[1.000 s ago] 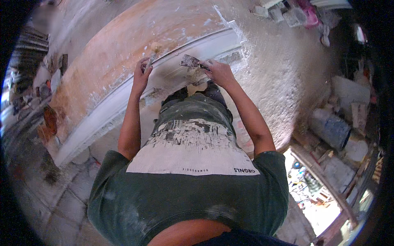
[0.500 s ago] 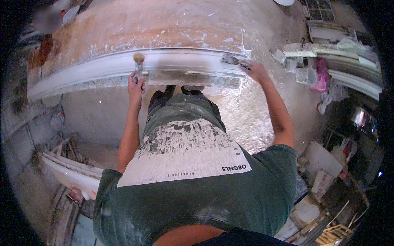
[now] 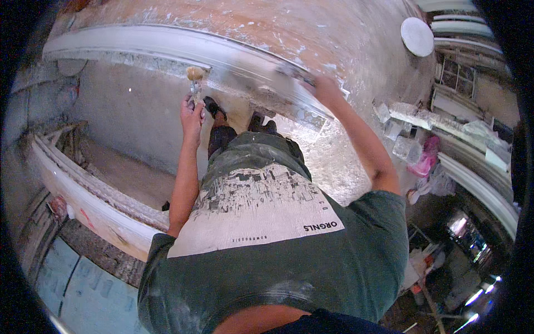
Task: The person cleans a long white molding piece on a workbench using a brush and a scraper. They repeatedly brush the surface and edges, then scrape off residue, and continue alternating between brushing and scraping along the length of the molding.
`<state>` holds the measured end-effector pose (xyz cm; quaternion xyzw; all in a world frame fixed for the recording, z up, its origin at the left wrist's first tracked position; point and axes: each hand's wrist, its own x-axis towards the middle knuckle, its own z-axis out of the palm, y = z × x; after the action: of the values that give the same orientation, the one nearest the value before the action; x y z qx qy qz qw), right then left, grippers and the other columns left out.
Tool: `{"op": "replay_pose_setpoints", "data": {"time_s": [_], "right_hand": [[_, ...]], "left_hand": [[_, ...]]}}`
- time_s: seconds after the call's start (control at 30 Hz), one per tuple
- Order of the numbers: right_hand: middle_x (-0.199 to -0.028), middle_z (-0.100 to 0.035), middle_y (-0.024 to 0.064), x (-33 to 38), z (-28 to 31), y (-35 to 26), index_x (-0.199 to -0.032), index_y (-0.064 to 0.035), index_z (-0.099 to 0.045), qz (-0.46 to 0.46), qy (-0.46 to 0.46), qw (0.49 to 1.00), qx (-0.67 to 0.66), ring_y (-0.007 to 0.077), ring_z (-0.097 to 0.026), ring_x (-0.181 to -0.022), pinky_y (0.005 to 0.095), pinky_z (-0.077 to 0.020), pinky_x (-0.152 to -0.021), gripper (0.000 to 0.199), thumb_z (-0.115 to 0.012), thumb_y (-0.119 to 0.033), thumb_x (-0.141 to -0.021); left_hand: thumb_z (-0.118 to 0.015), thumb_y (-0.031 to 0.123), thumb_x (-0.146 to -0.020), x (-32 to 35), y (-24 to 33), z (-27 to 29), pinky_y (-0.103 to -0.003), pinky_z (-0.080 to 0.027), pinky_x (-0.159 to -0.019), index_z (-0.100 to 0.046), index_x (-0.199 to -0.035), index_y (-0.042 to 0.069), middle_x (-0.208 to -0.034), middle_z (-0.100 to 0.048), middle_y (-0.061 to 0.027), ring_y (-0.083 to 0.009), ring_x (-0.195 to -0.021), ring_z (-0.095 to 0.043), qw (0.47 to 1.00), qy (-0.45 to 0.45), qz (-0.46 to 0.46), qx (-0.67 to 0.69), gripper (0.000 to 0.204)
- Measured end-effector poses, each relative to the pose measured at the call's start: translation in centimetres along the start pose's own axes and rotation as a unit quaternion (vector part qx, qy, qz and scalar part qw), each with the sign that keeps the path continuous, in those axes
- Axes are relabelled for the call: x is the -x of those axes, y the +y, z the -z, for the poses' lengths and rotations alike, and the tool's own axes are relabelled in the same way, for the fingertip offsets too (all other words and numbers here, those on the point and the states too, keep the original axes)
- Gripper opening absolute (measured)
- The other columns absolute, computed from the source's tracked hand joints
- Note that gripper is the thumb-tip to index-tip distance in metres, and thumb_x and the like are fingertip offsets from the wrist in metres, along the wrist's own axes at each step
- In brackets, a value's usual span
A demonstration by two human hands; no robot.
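A long white moulding [image 3: 150, 44] lies along the far bench edge ahead of me, running from the far left to the right. My left hand [image 3: 192, 119] is wrapped round the handle of a brush [image 3: 194, 75]. Its rounded tan bristles point away from me, near the moulding's near edge; I cannot tell whether they touch it. My right hand [image 3: 328, 92] is closed on a flat grey hand tool [image 3: 290, 71] over the right part of the moulding. Motion smears this tool, so its exact kind and its contact with the surface are unclear.
Behind the moulding spreads a stained, orange-brown bench top [image 3: 267, 30]. Another long white piece [image 3: 94, 209] lies at my left, beside pale blue panels [image 3: 92, 295]. On the right are a round white disc [image 3: 416, 37], a pink bag [image 3: 425, 157] and more white mouldings [image 3: 478, 192].
The view has turned, so the moulding now slopes down to the right. My right hand and its tool have shifted left along the moulding. The left hand still grips the brush.
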<state>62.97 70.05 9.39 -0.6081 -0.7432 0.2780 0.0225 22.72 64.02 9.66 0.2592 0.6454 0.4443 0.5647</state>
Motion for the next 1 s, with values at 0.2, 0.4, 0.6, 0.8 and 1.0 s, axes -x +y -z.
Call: {"op": "replay_pose_setpoints", "data": {"time_s": [0.2,0.4,0.6,0.8,1.0], "right_hand": [[-0.09,-0.066,0.02,2.9,2.8,2.6,-0.12,-0.0233,-0.06,-0.018,-0.035,0.996,0.079,0.0373,-0.064,-0.085,0.0463,-0.0503,-0.077,0.038,-0.055,-0.044,-0.089],[-0.089,-0.065,0.0208,-10.0,0.0,-9.4,-0.115,-0.0179,-0.06,0.12,-0.003,0.991,0.059,0.039,-0.063,-0.083,0.05,-0.0496,-0.074,0.036,-0.05,-0.043,-0.09],[-0.093,-0.065,0.0234,-6.4,0.6,-8.0,-0.115,-0.0162,-0.063,0.016,-0.027,0.999,0.032,0.0406,-0.062,-0.085,0.0454,-0.0498,-0.077,0.037,-0.057,-0.04,-0.088],[-0.096,-0.065,0.0225,-1.2,1.8,-2.1,-0.118,-0.0165,-0.063,-0.033,-0.017,0.998,0.059,0.0373,-0.064,-0.087,0.043,-0.0503,-0.075,0.039,-0.063,-0.038,-0.085],[-0.092,-0.066,0.0223,-18.0,-0.8,-18.4,-0.111,-0.0123,-0.065,0.105,-0.013,0.994,0.002,0.039,-0.064,-0.085,0.0469,-0.0486,-0.078,0.037,-0.06,-0.039,-0.086]], "left_hand": [[-0.059,0.01,-0.089,0.2,-1.9,2.9,-0.019,-0.033,-0.042,-0.039,-0.126,0.005,-0.08,-0.052,0.0003,-0.0039,-0.054,-0.044,0.998,0.051,0.016,0.03,0.043],[-0.06,0.013,-0.089,-1.3,-1.9,4.6,-0.019,-0.033,-0.042,-0.039,-0.126,0.005,-0.076,-0.052,0.0013,-0.0037,-0.054,-0.045,0.998,0.052,0.02,0.017,0.044],[-0.06,0.013,-0.087,-4.6,0.1,7.2,-0.018,-0.033,-0.042,-0.039,-0.127,0.006,-0.077,-0.053,0.0018,-0.0032,-0.055,-0.044,1.0,0.021,0.016,0.015,0.046],[-0.059,0.01,-0.087,-7.0,0.0,10.7,-0.018,-0.033,-0.042,-0.04,-0.129,0.005,-0.079,-0.054,0.002,-0.0026,-0.056,-0.044,0.998,0.06,-0.003,0.022,0.046],[-0.059,0.011,-0.088,-8.1,2.6,13.8,-0.018,-0.035,-0.044,-0.038,-0.131,0.005,-0.079,-0.054,0.0021,-0.003,-0.057,-0.045,0.997,0.027,0.07,-0.005,0.048]]}}
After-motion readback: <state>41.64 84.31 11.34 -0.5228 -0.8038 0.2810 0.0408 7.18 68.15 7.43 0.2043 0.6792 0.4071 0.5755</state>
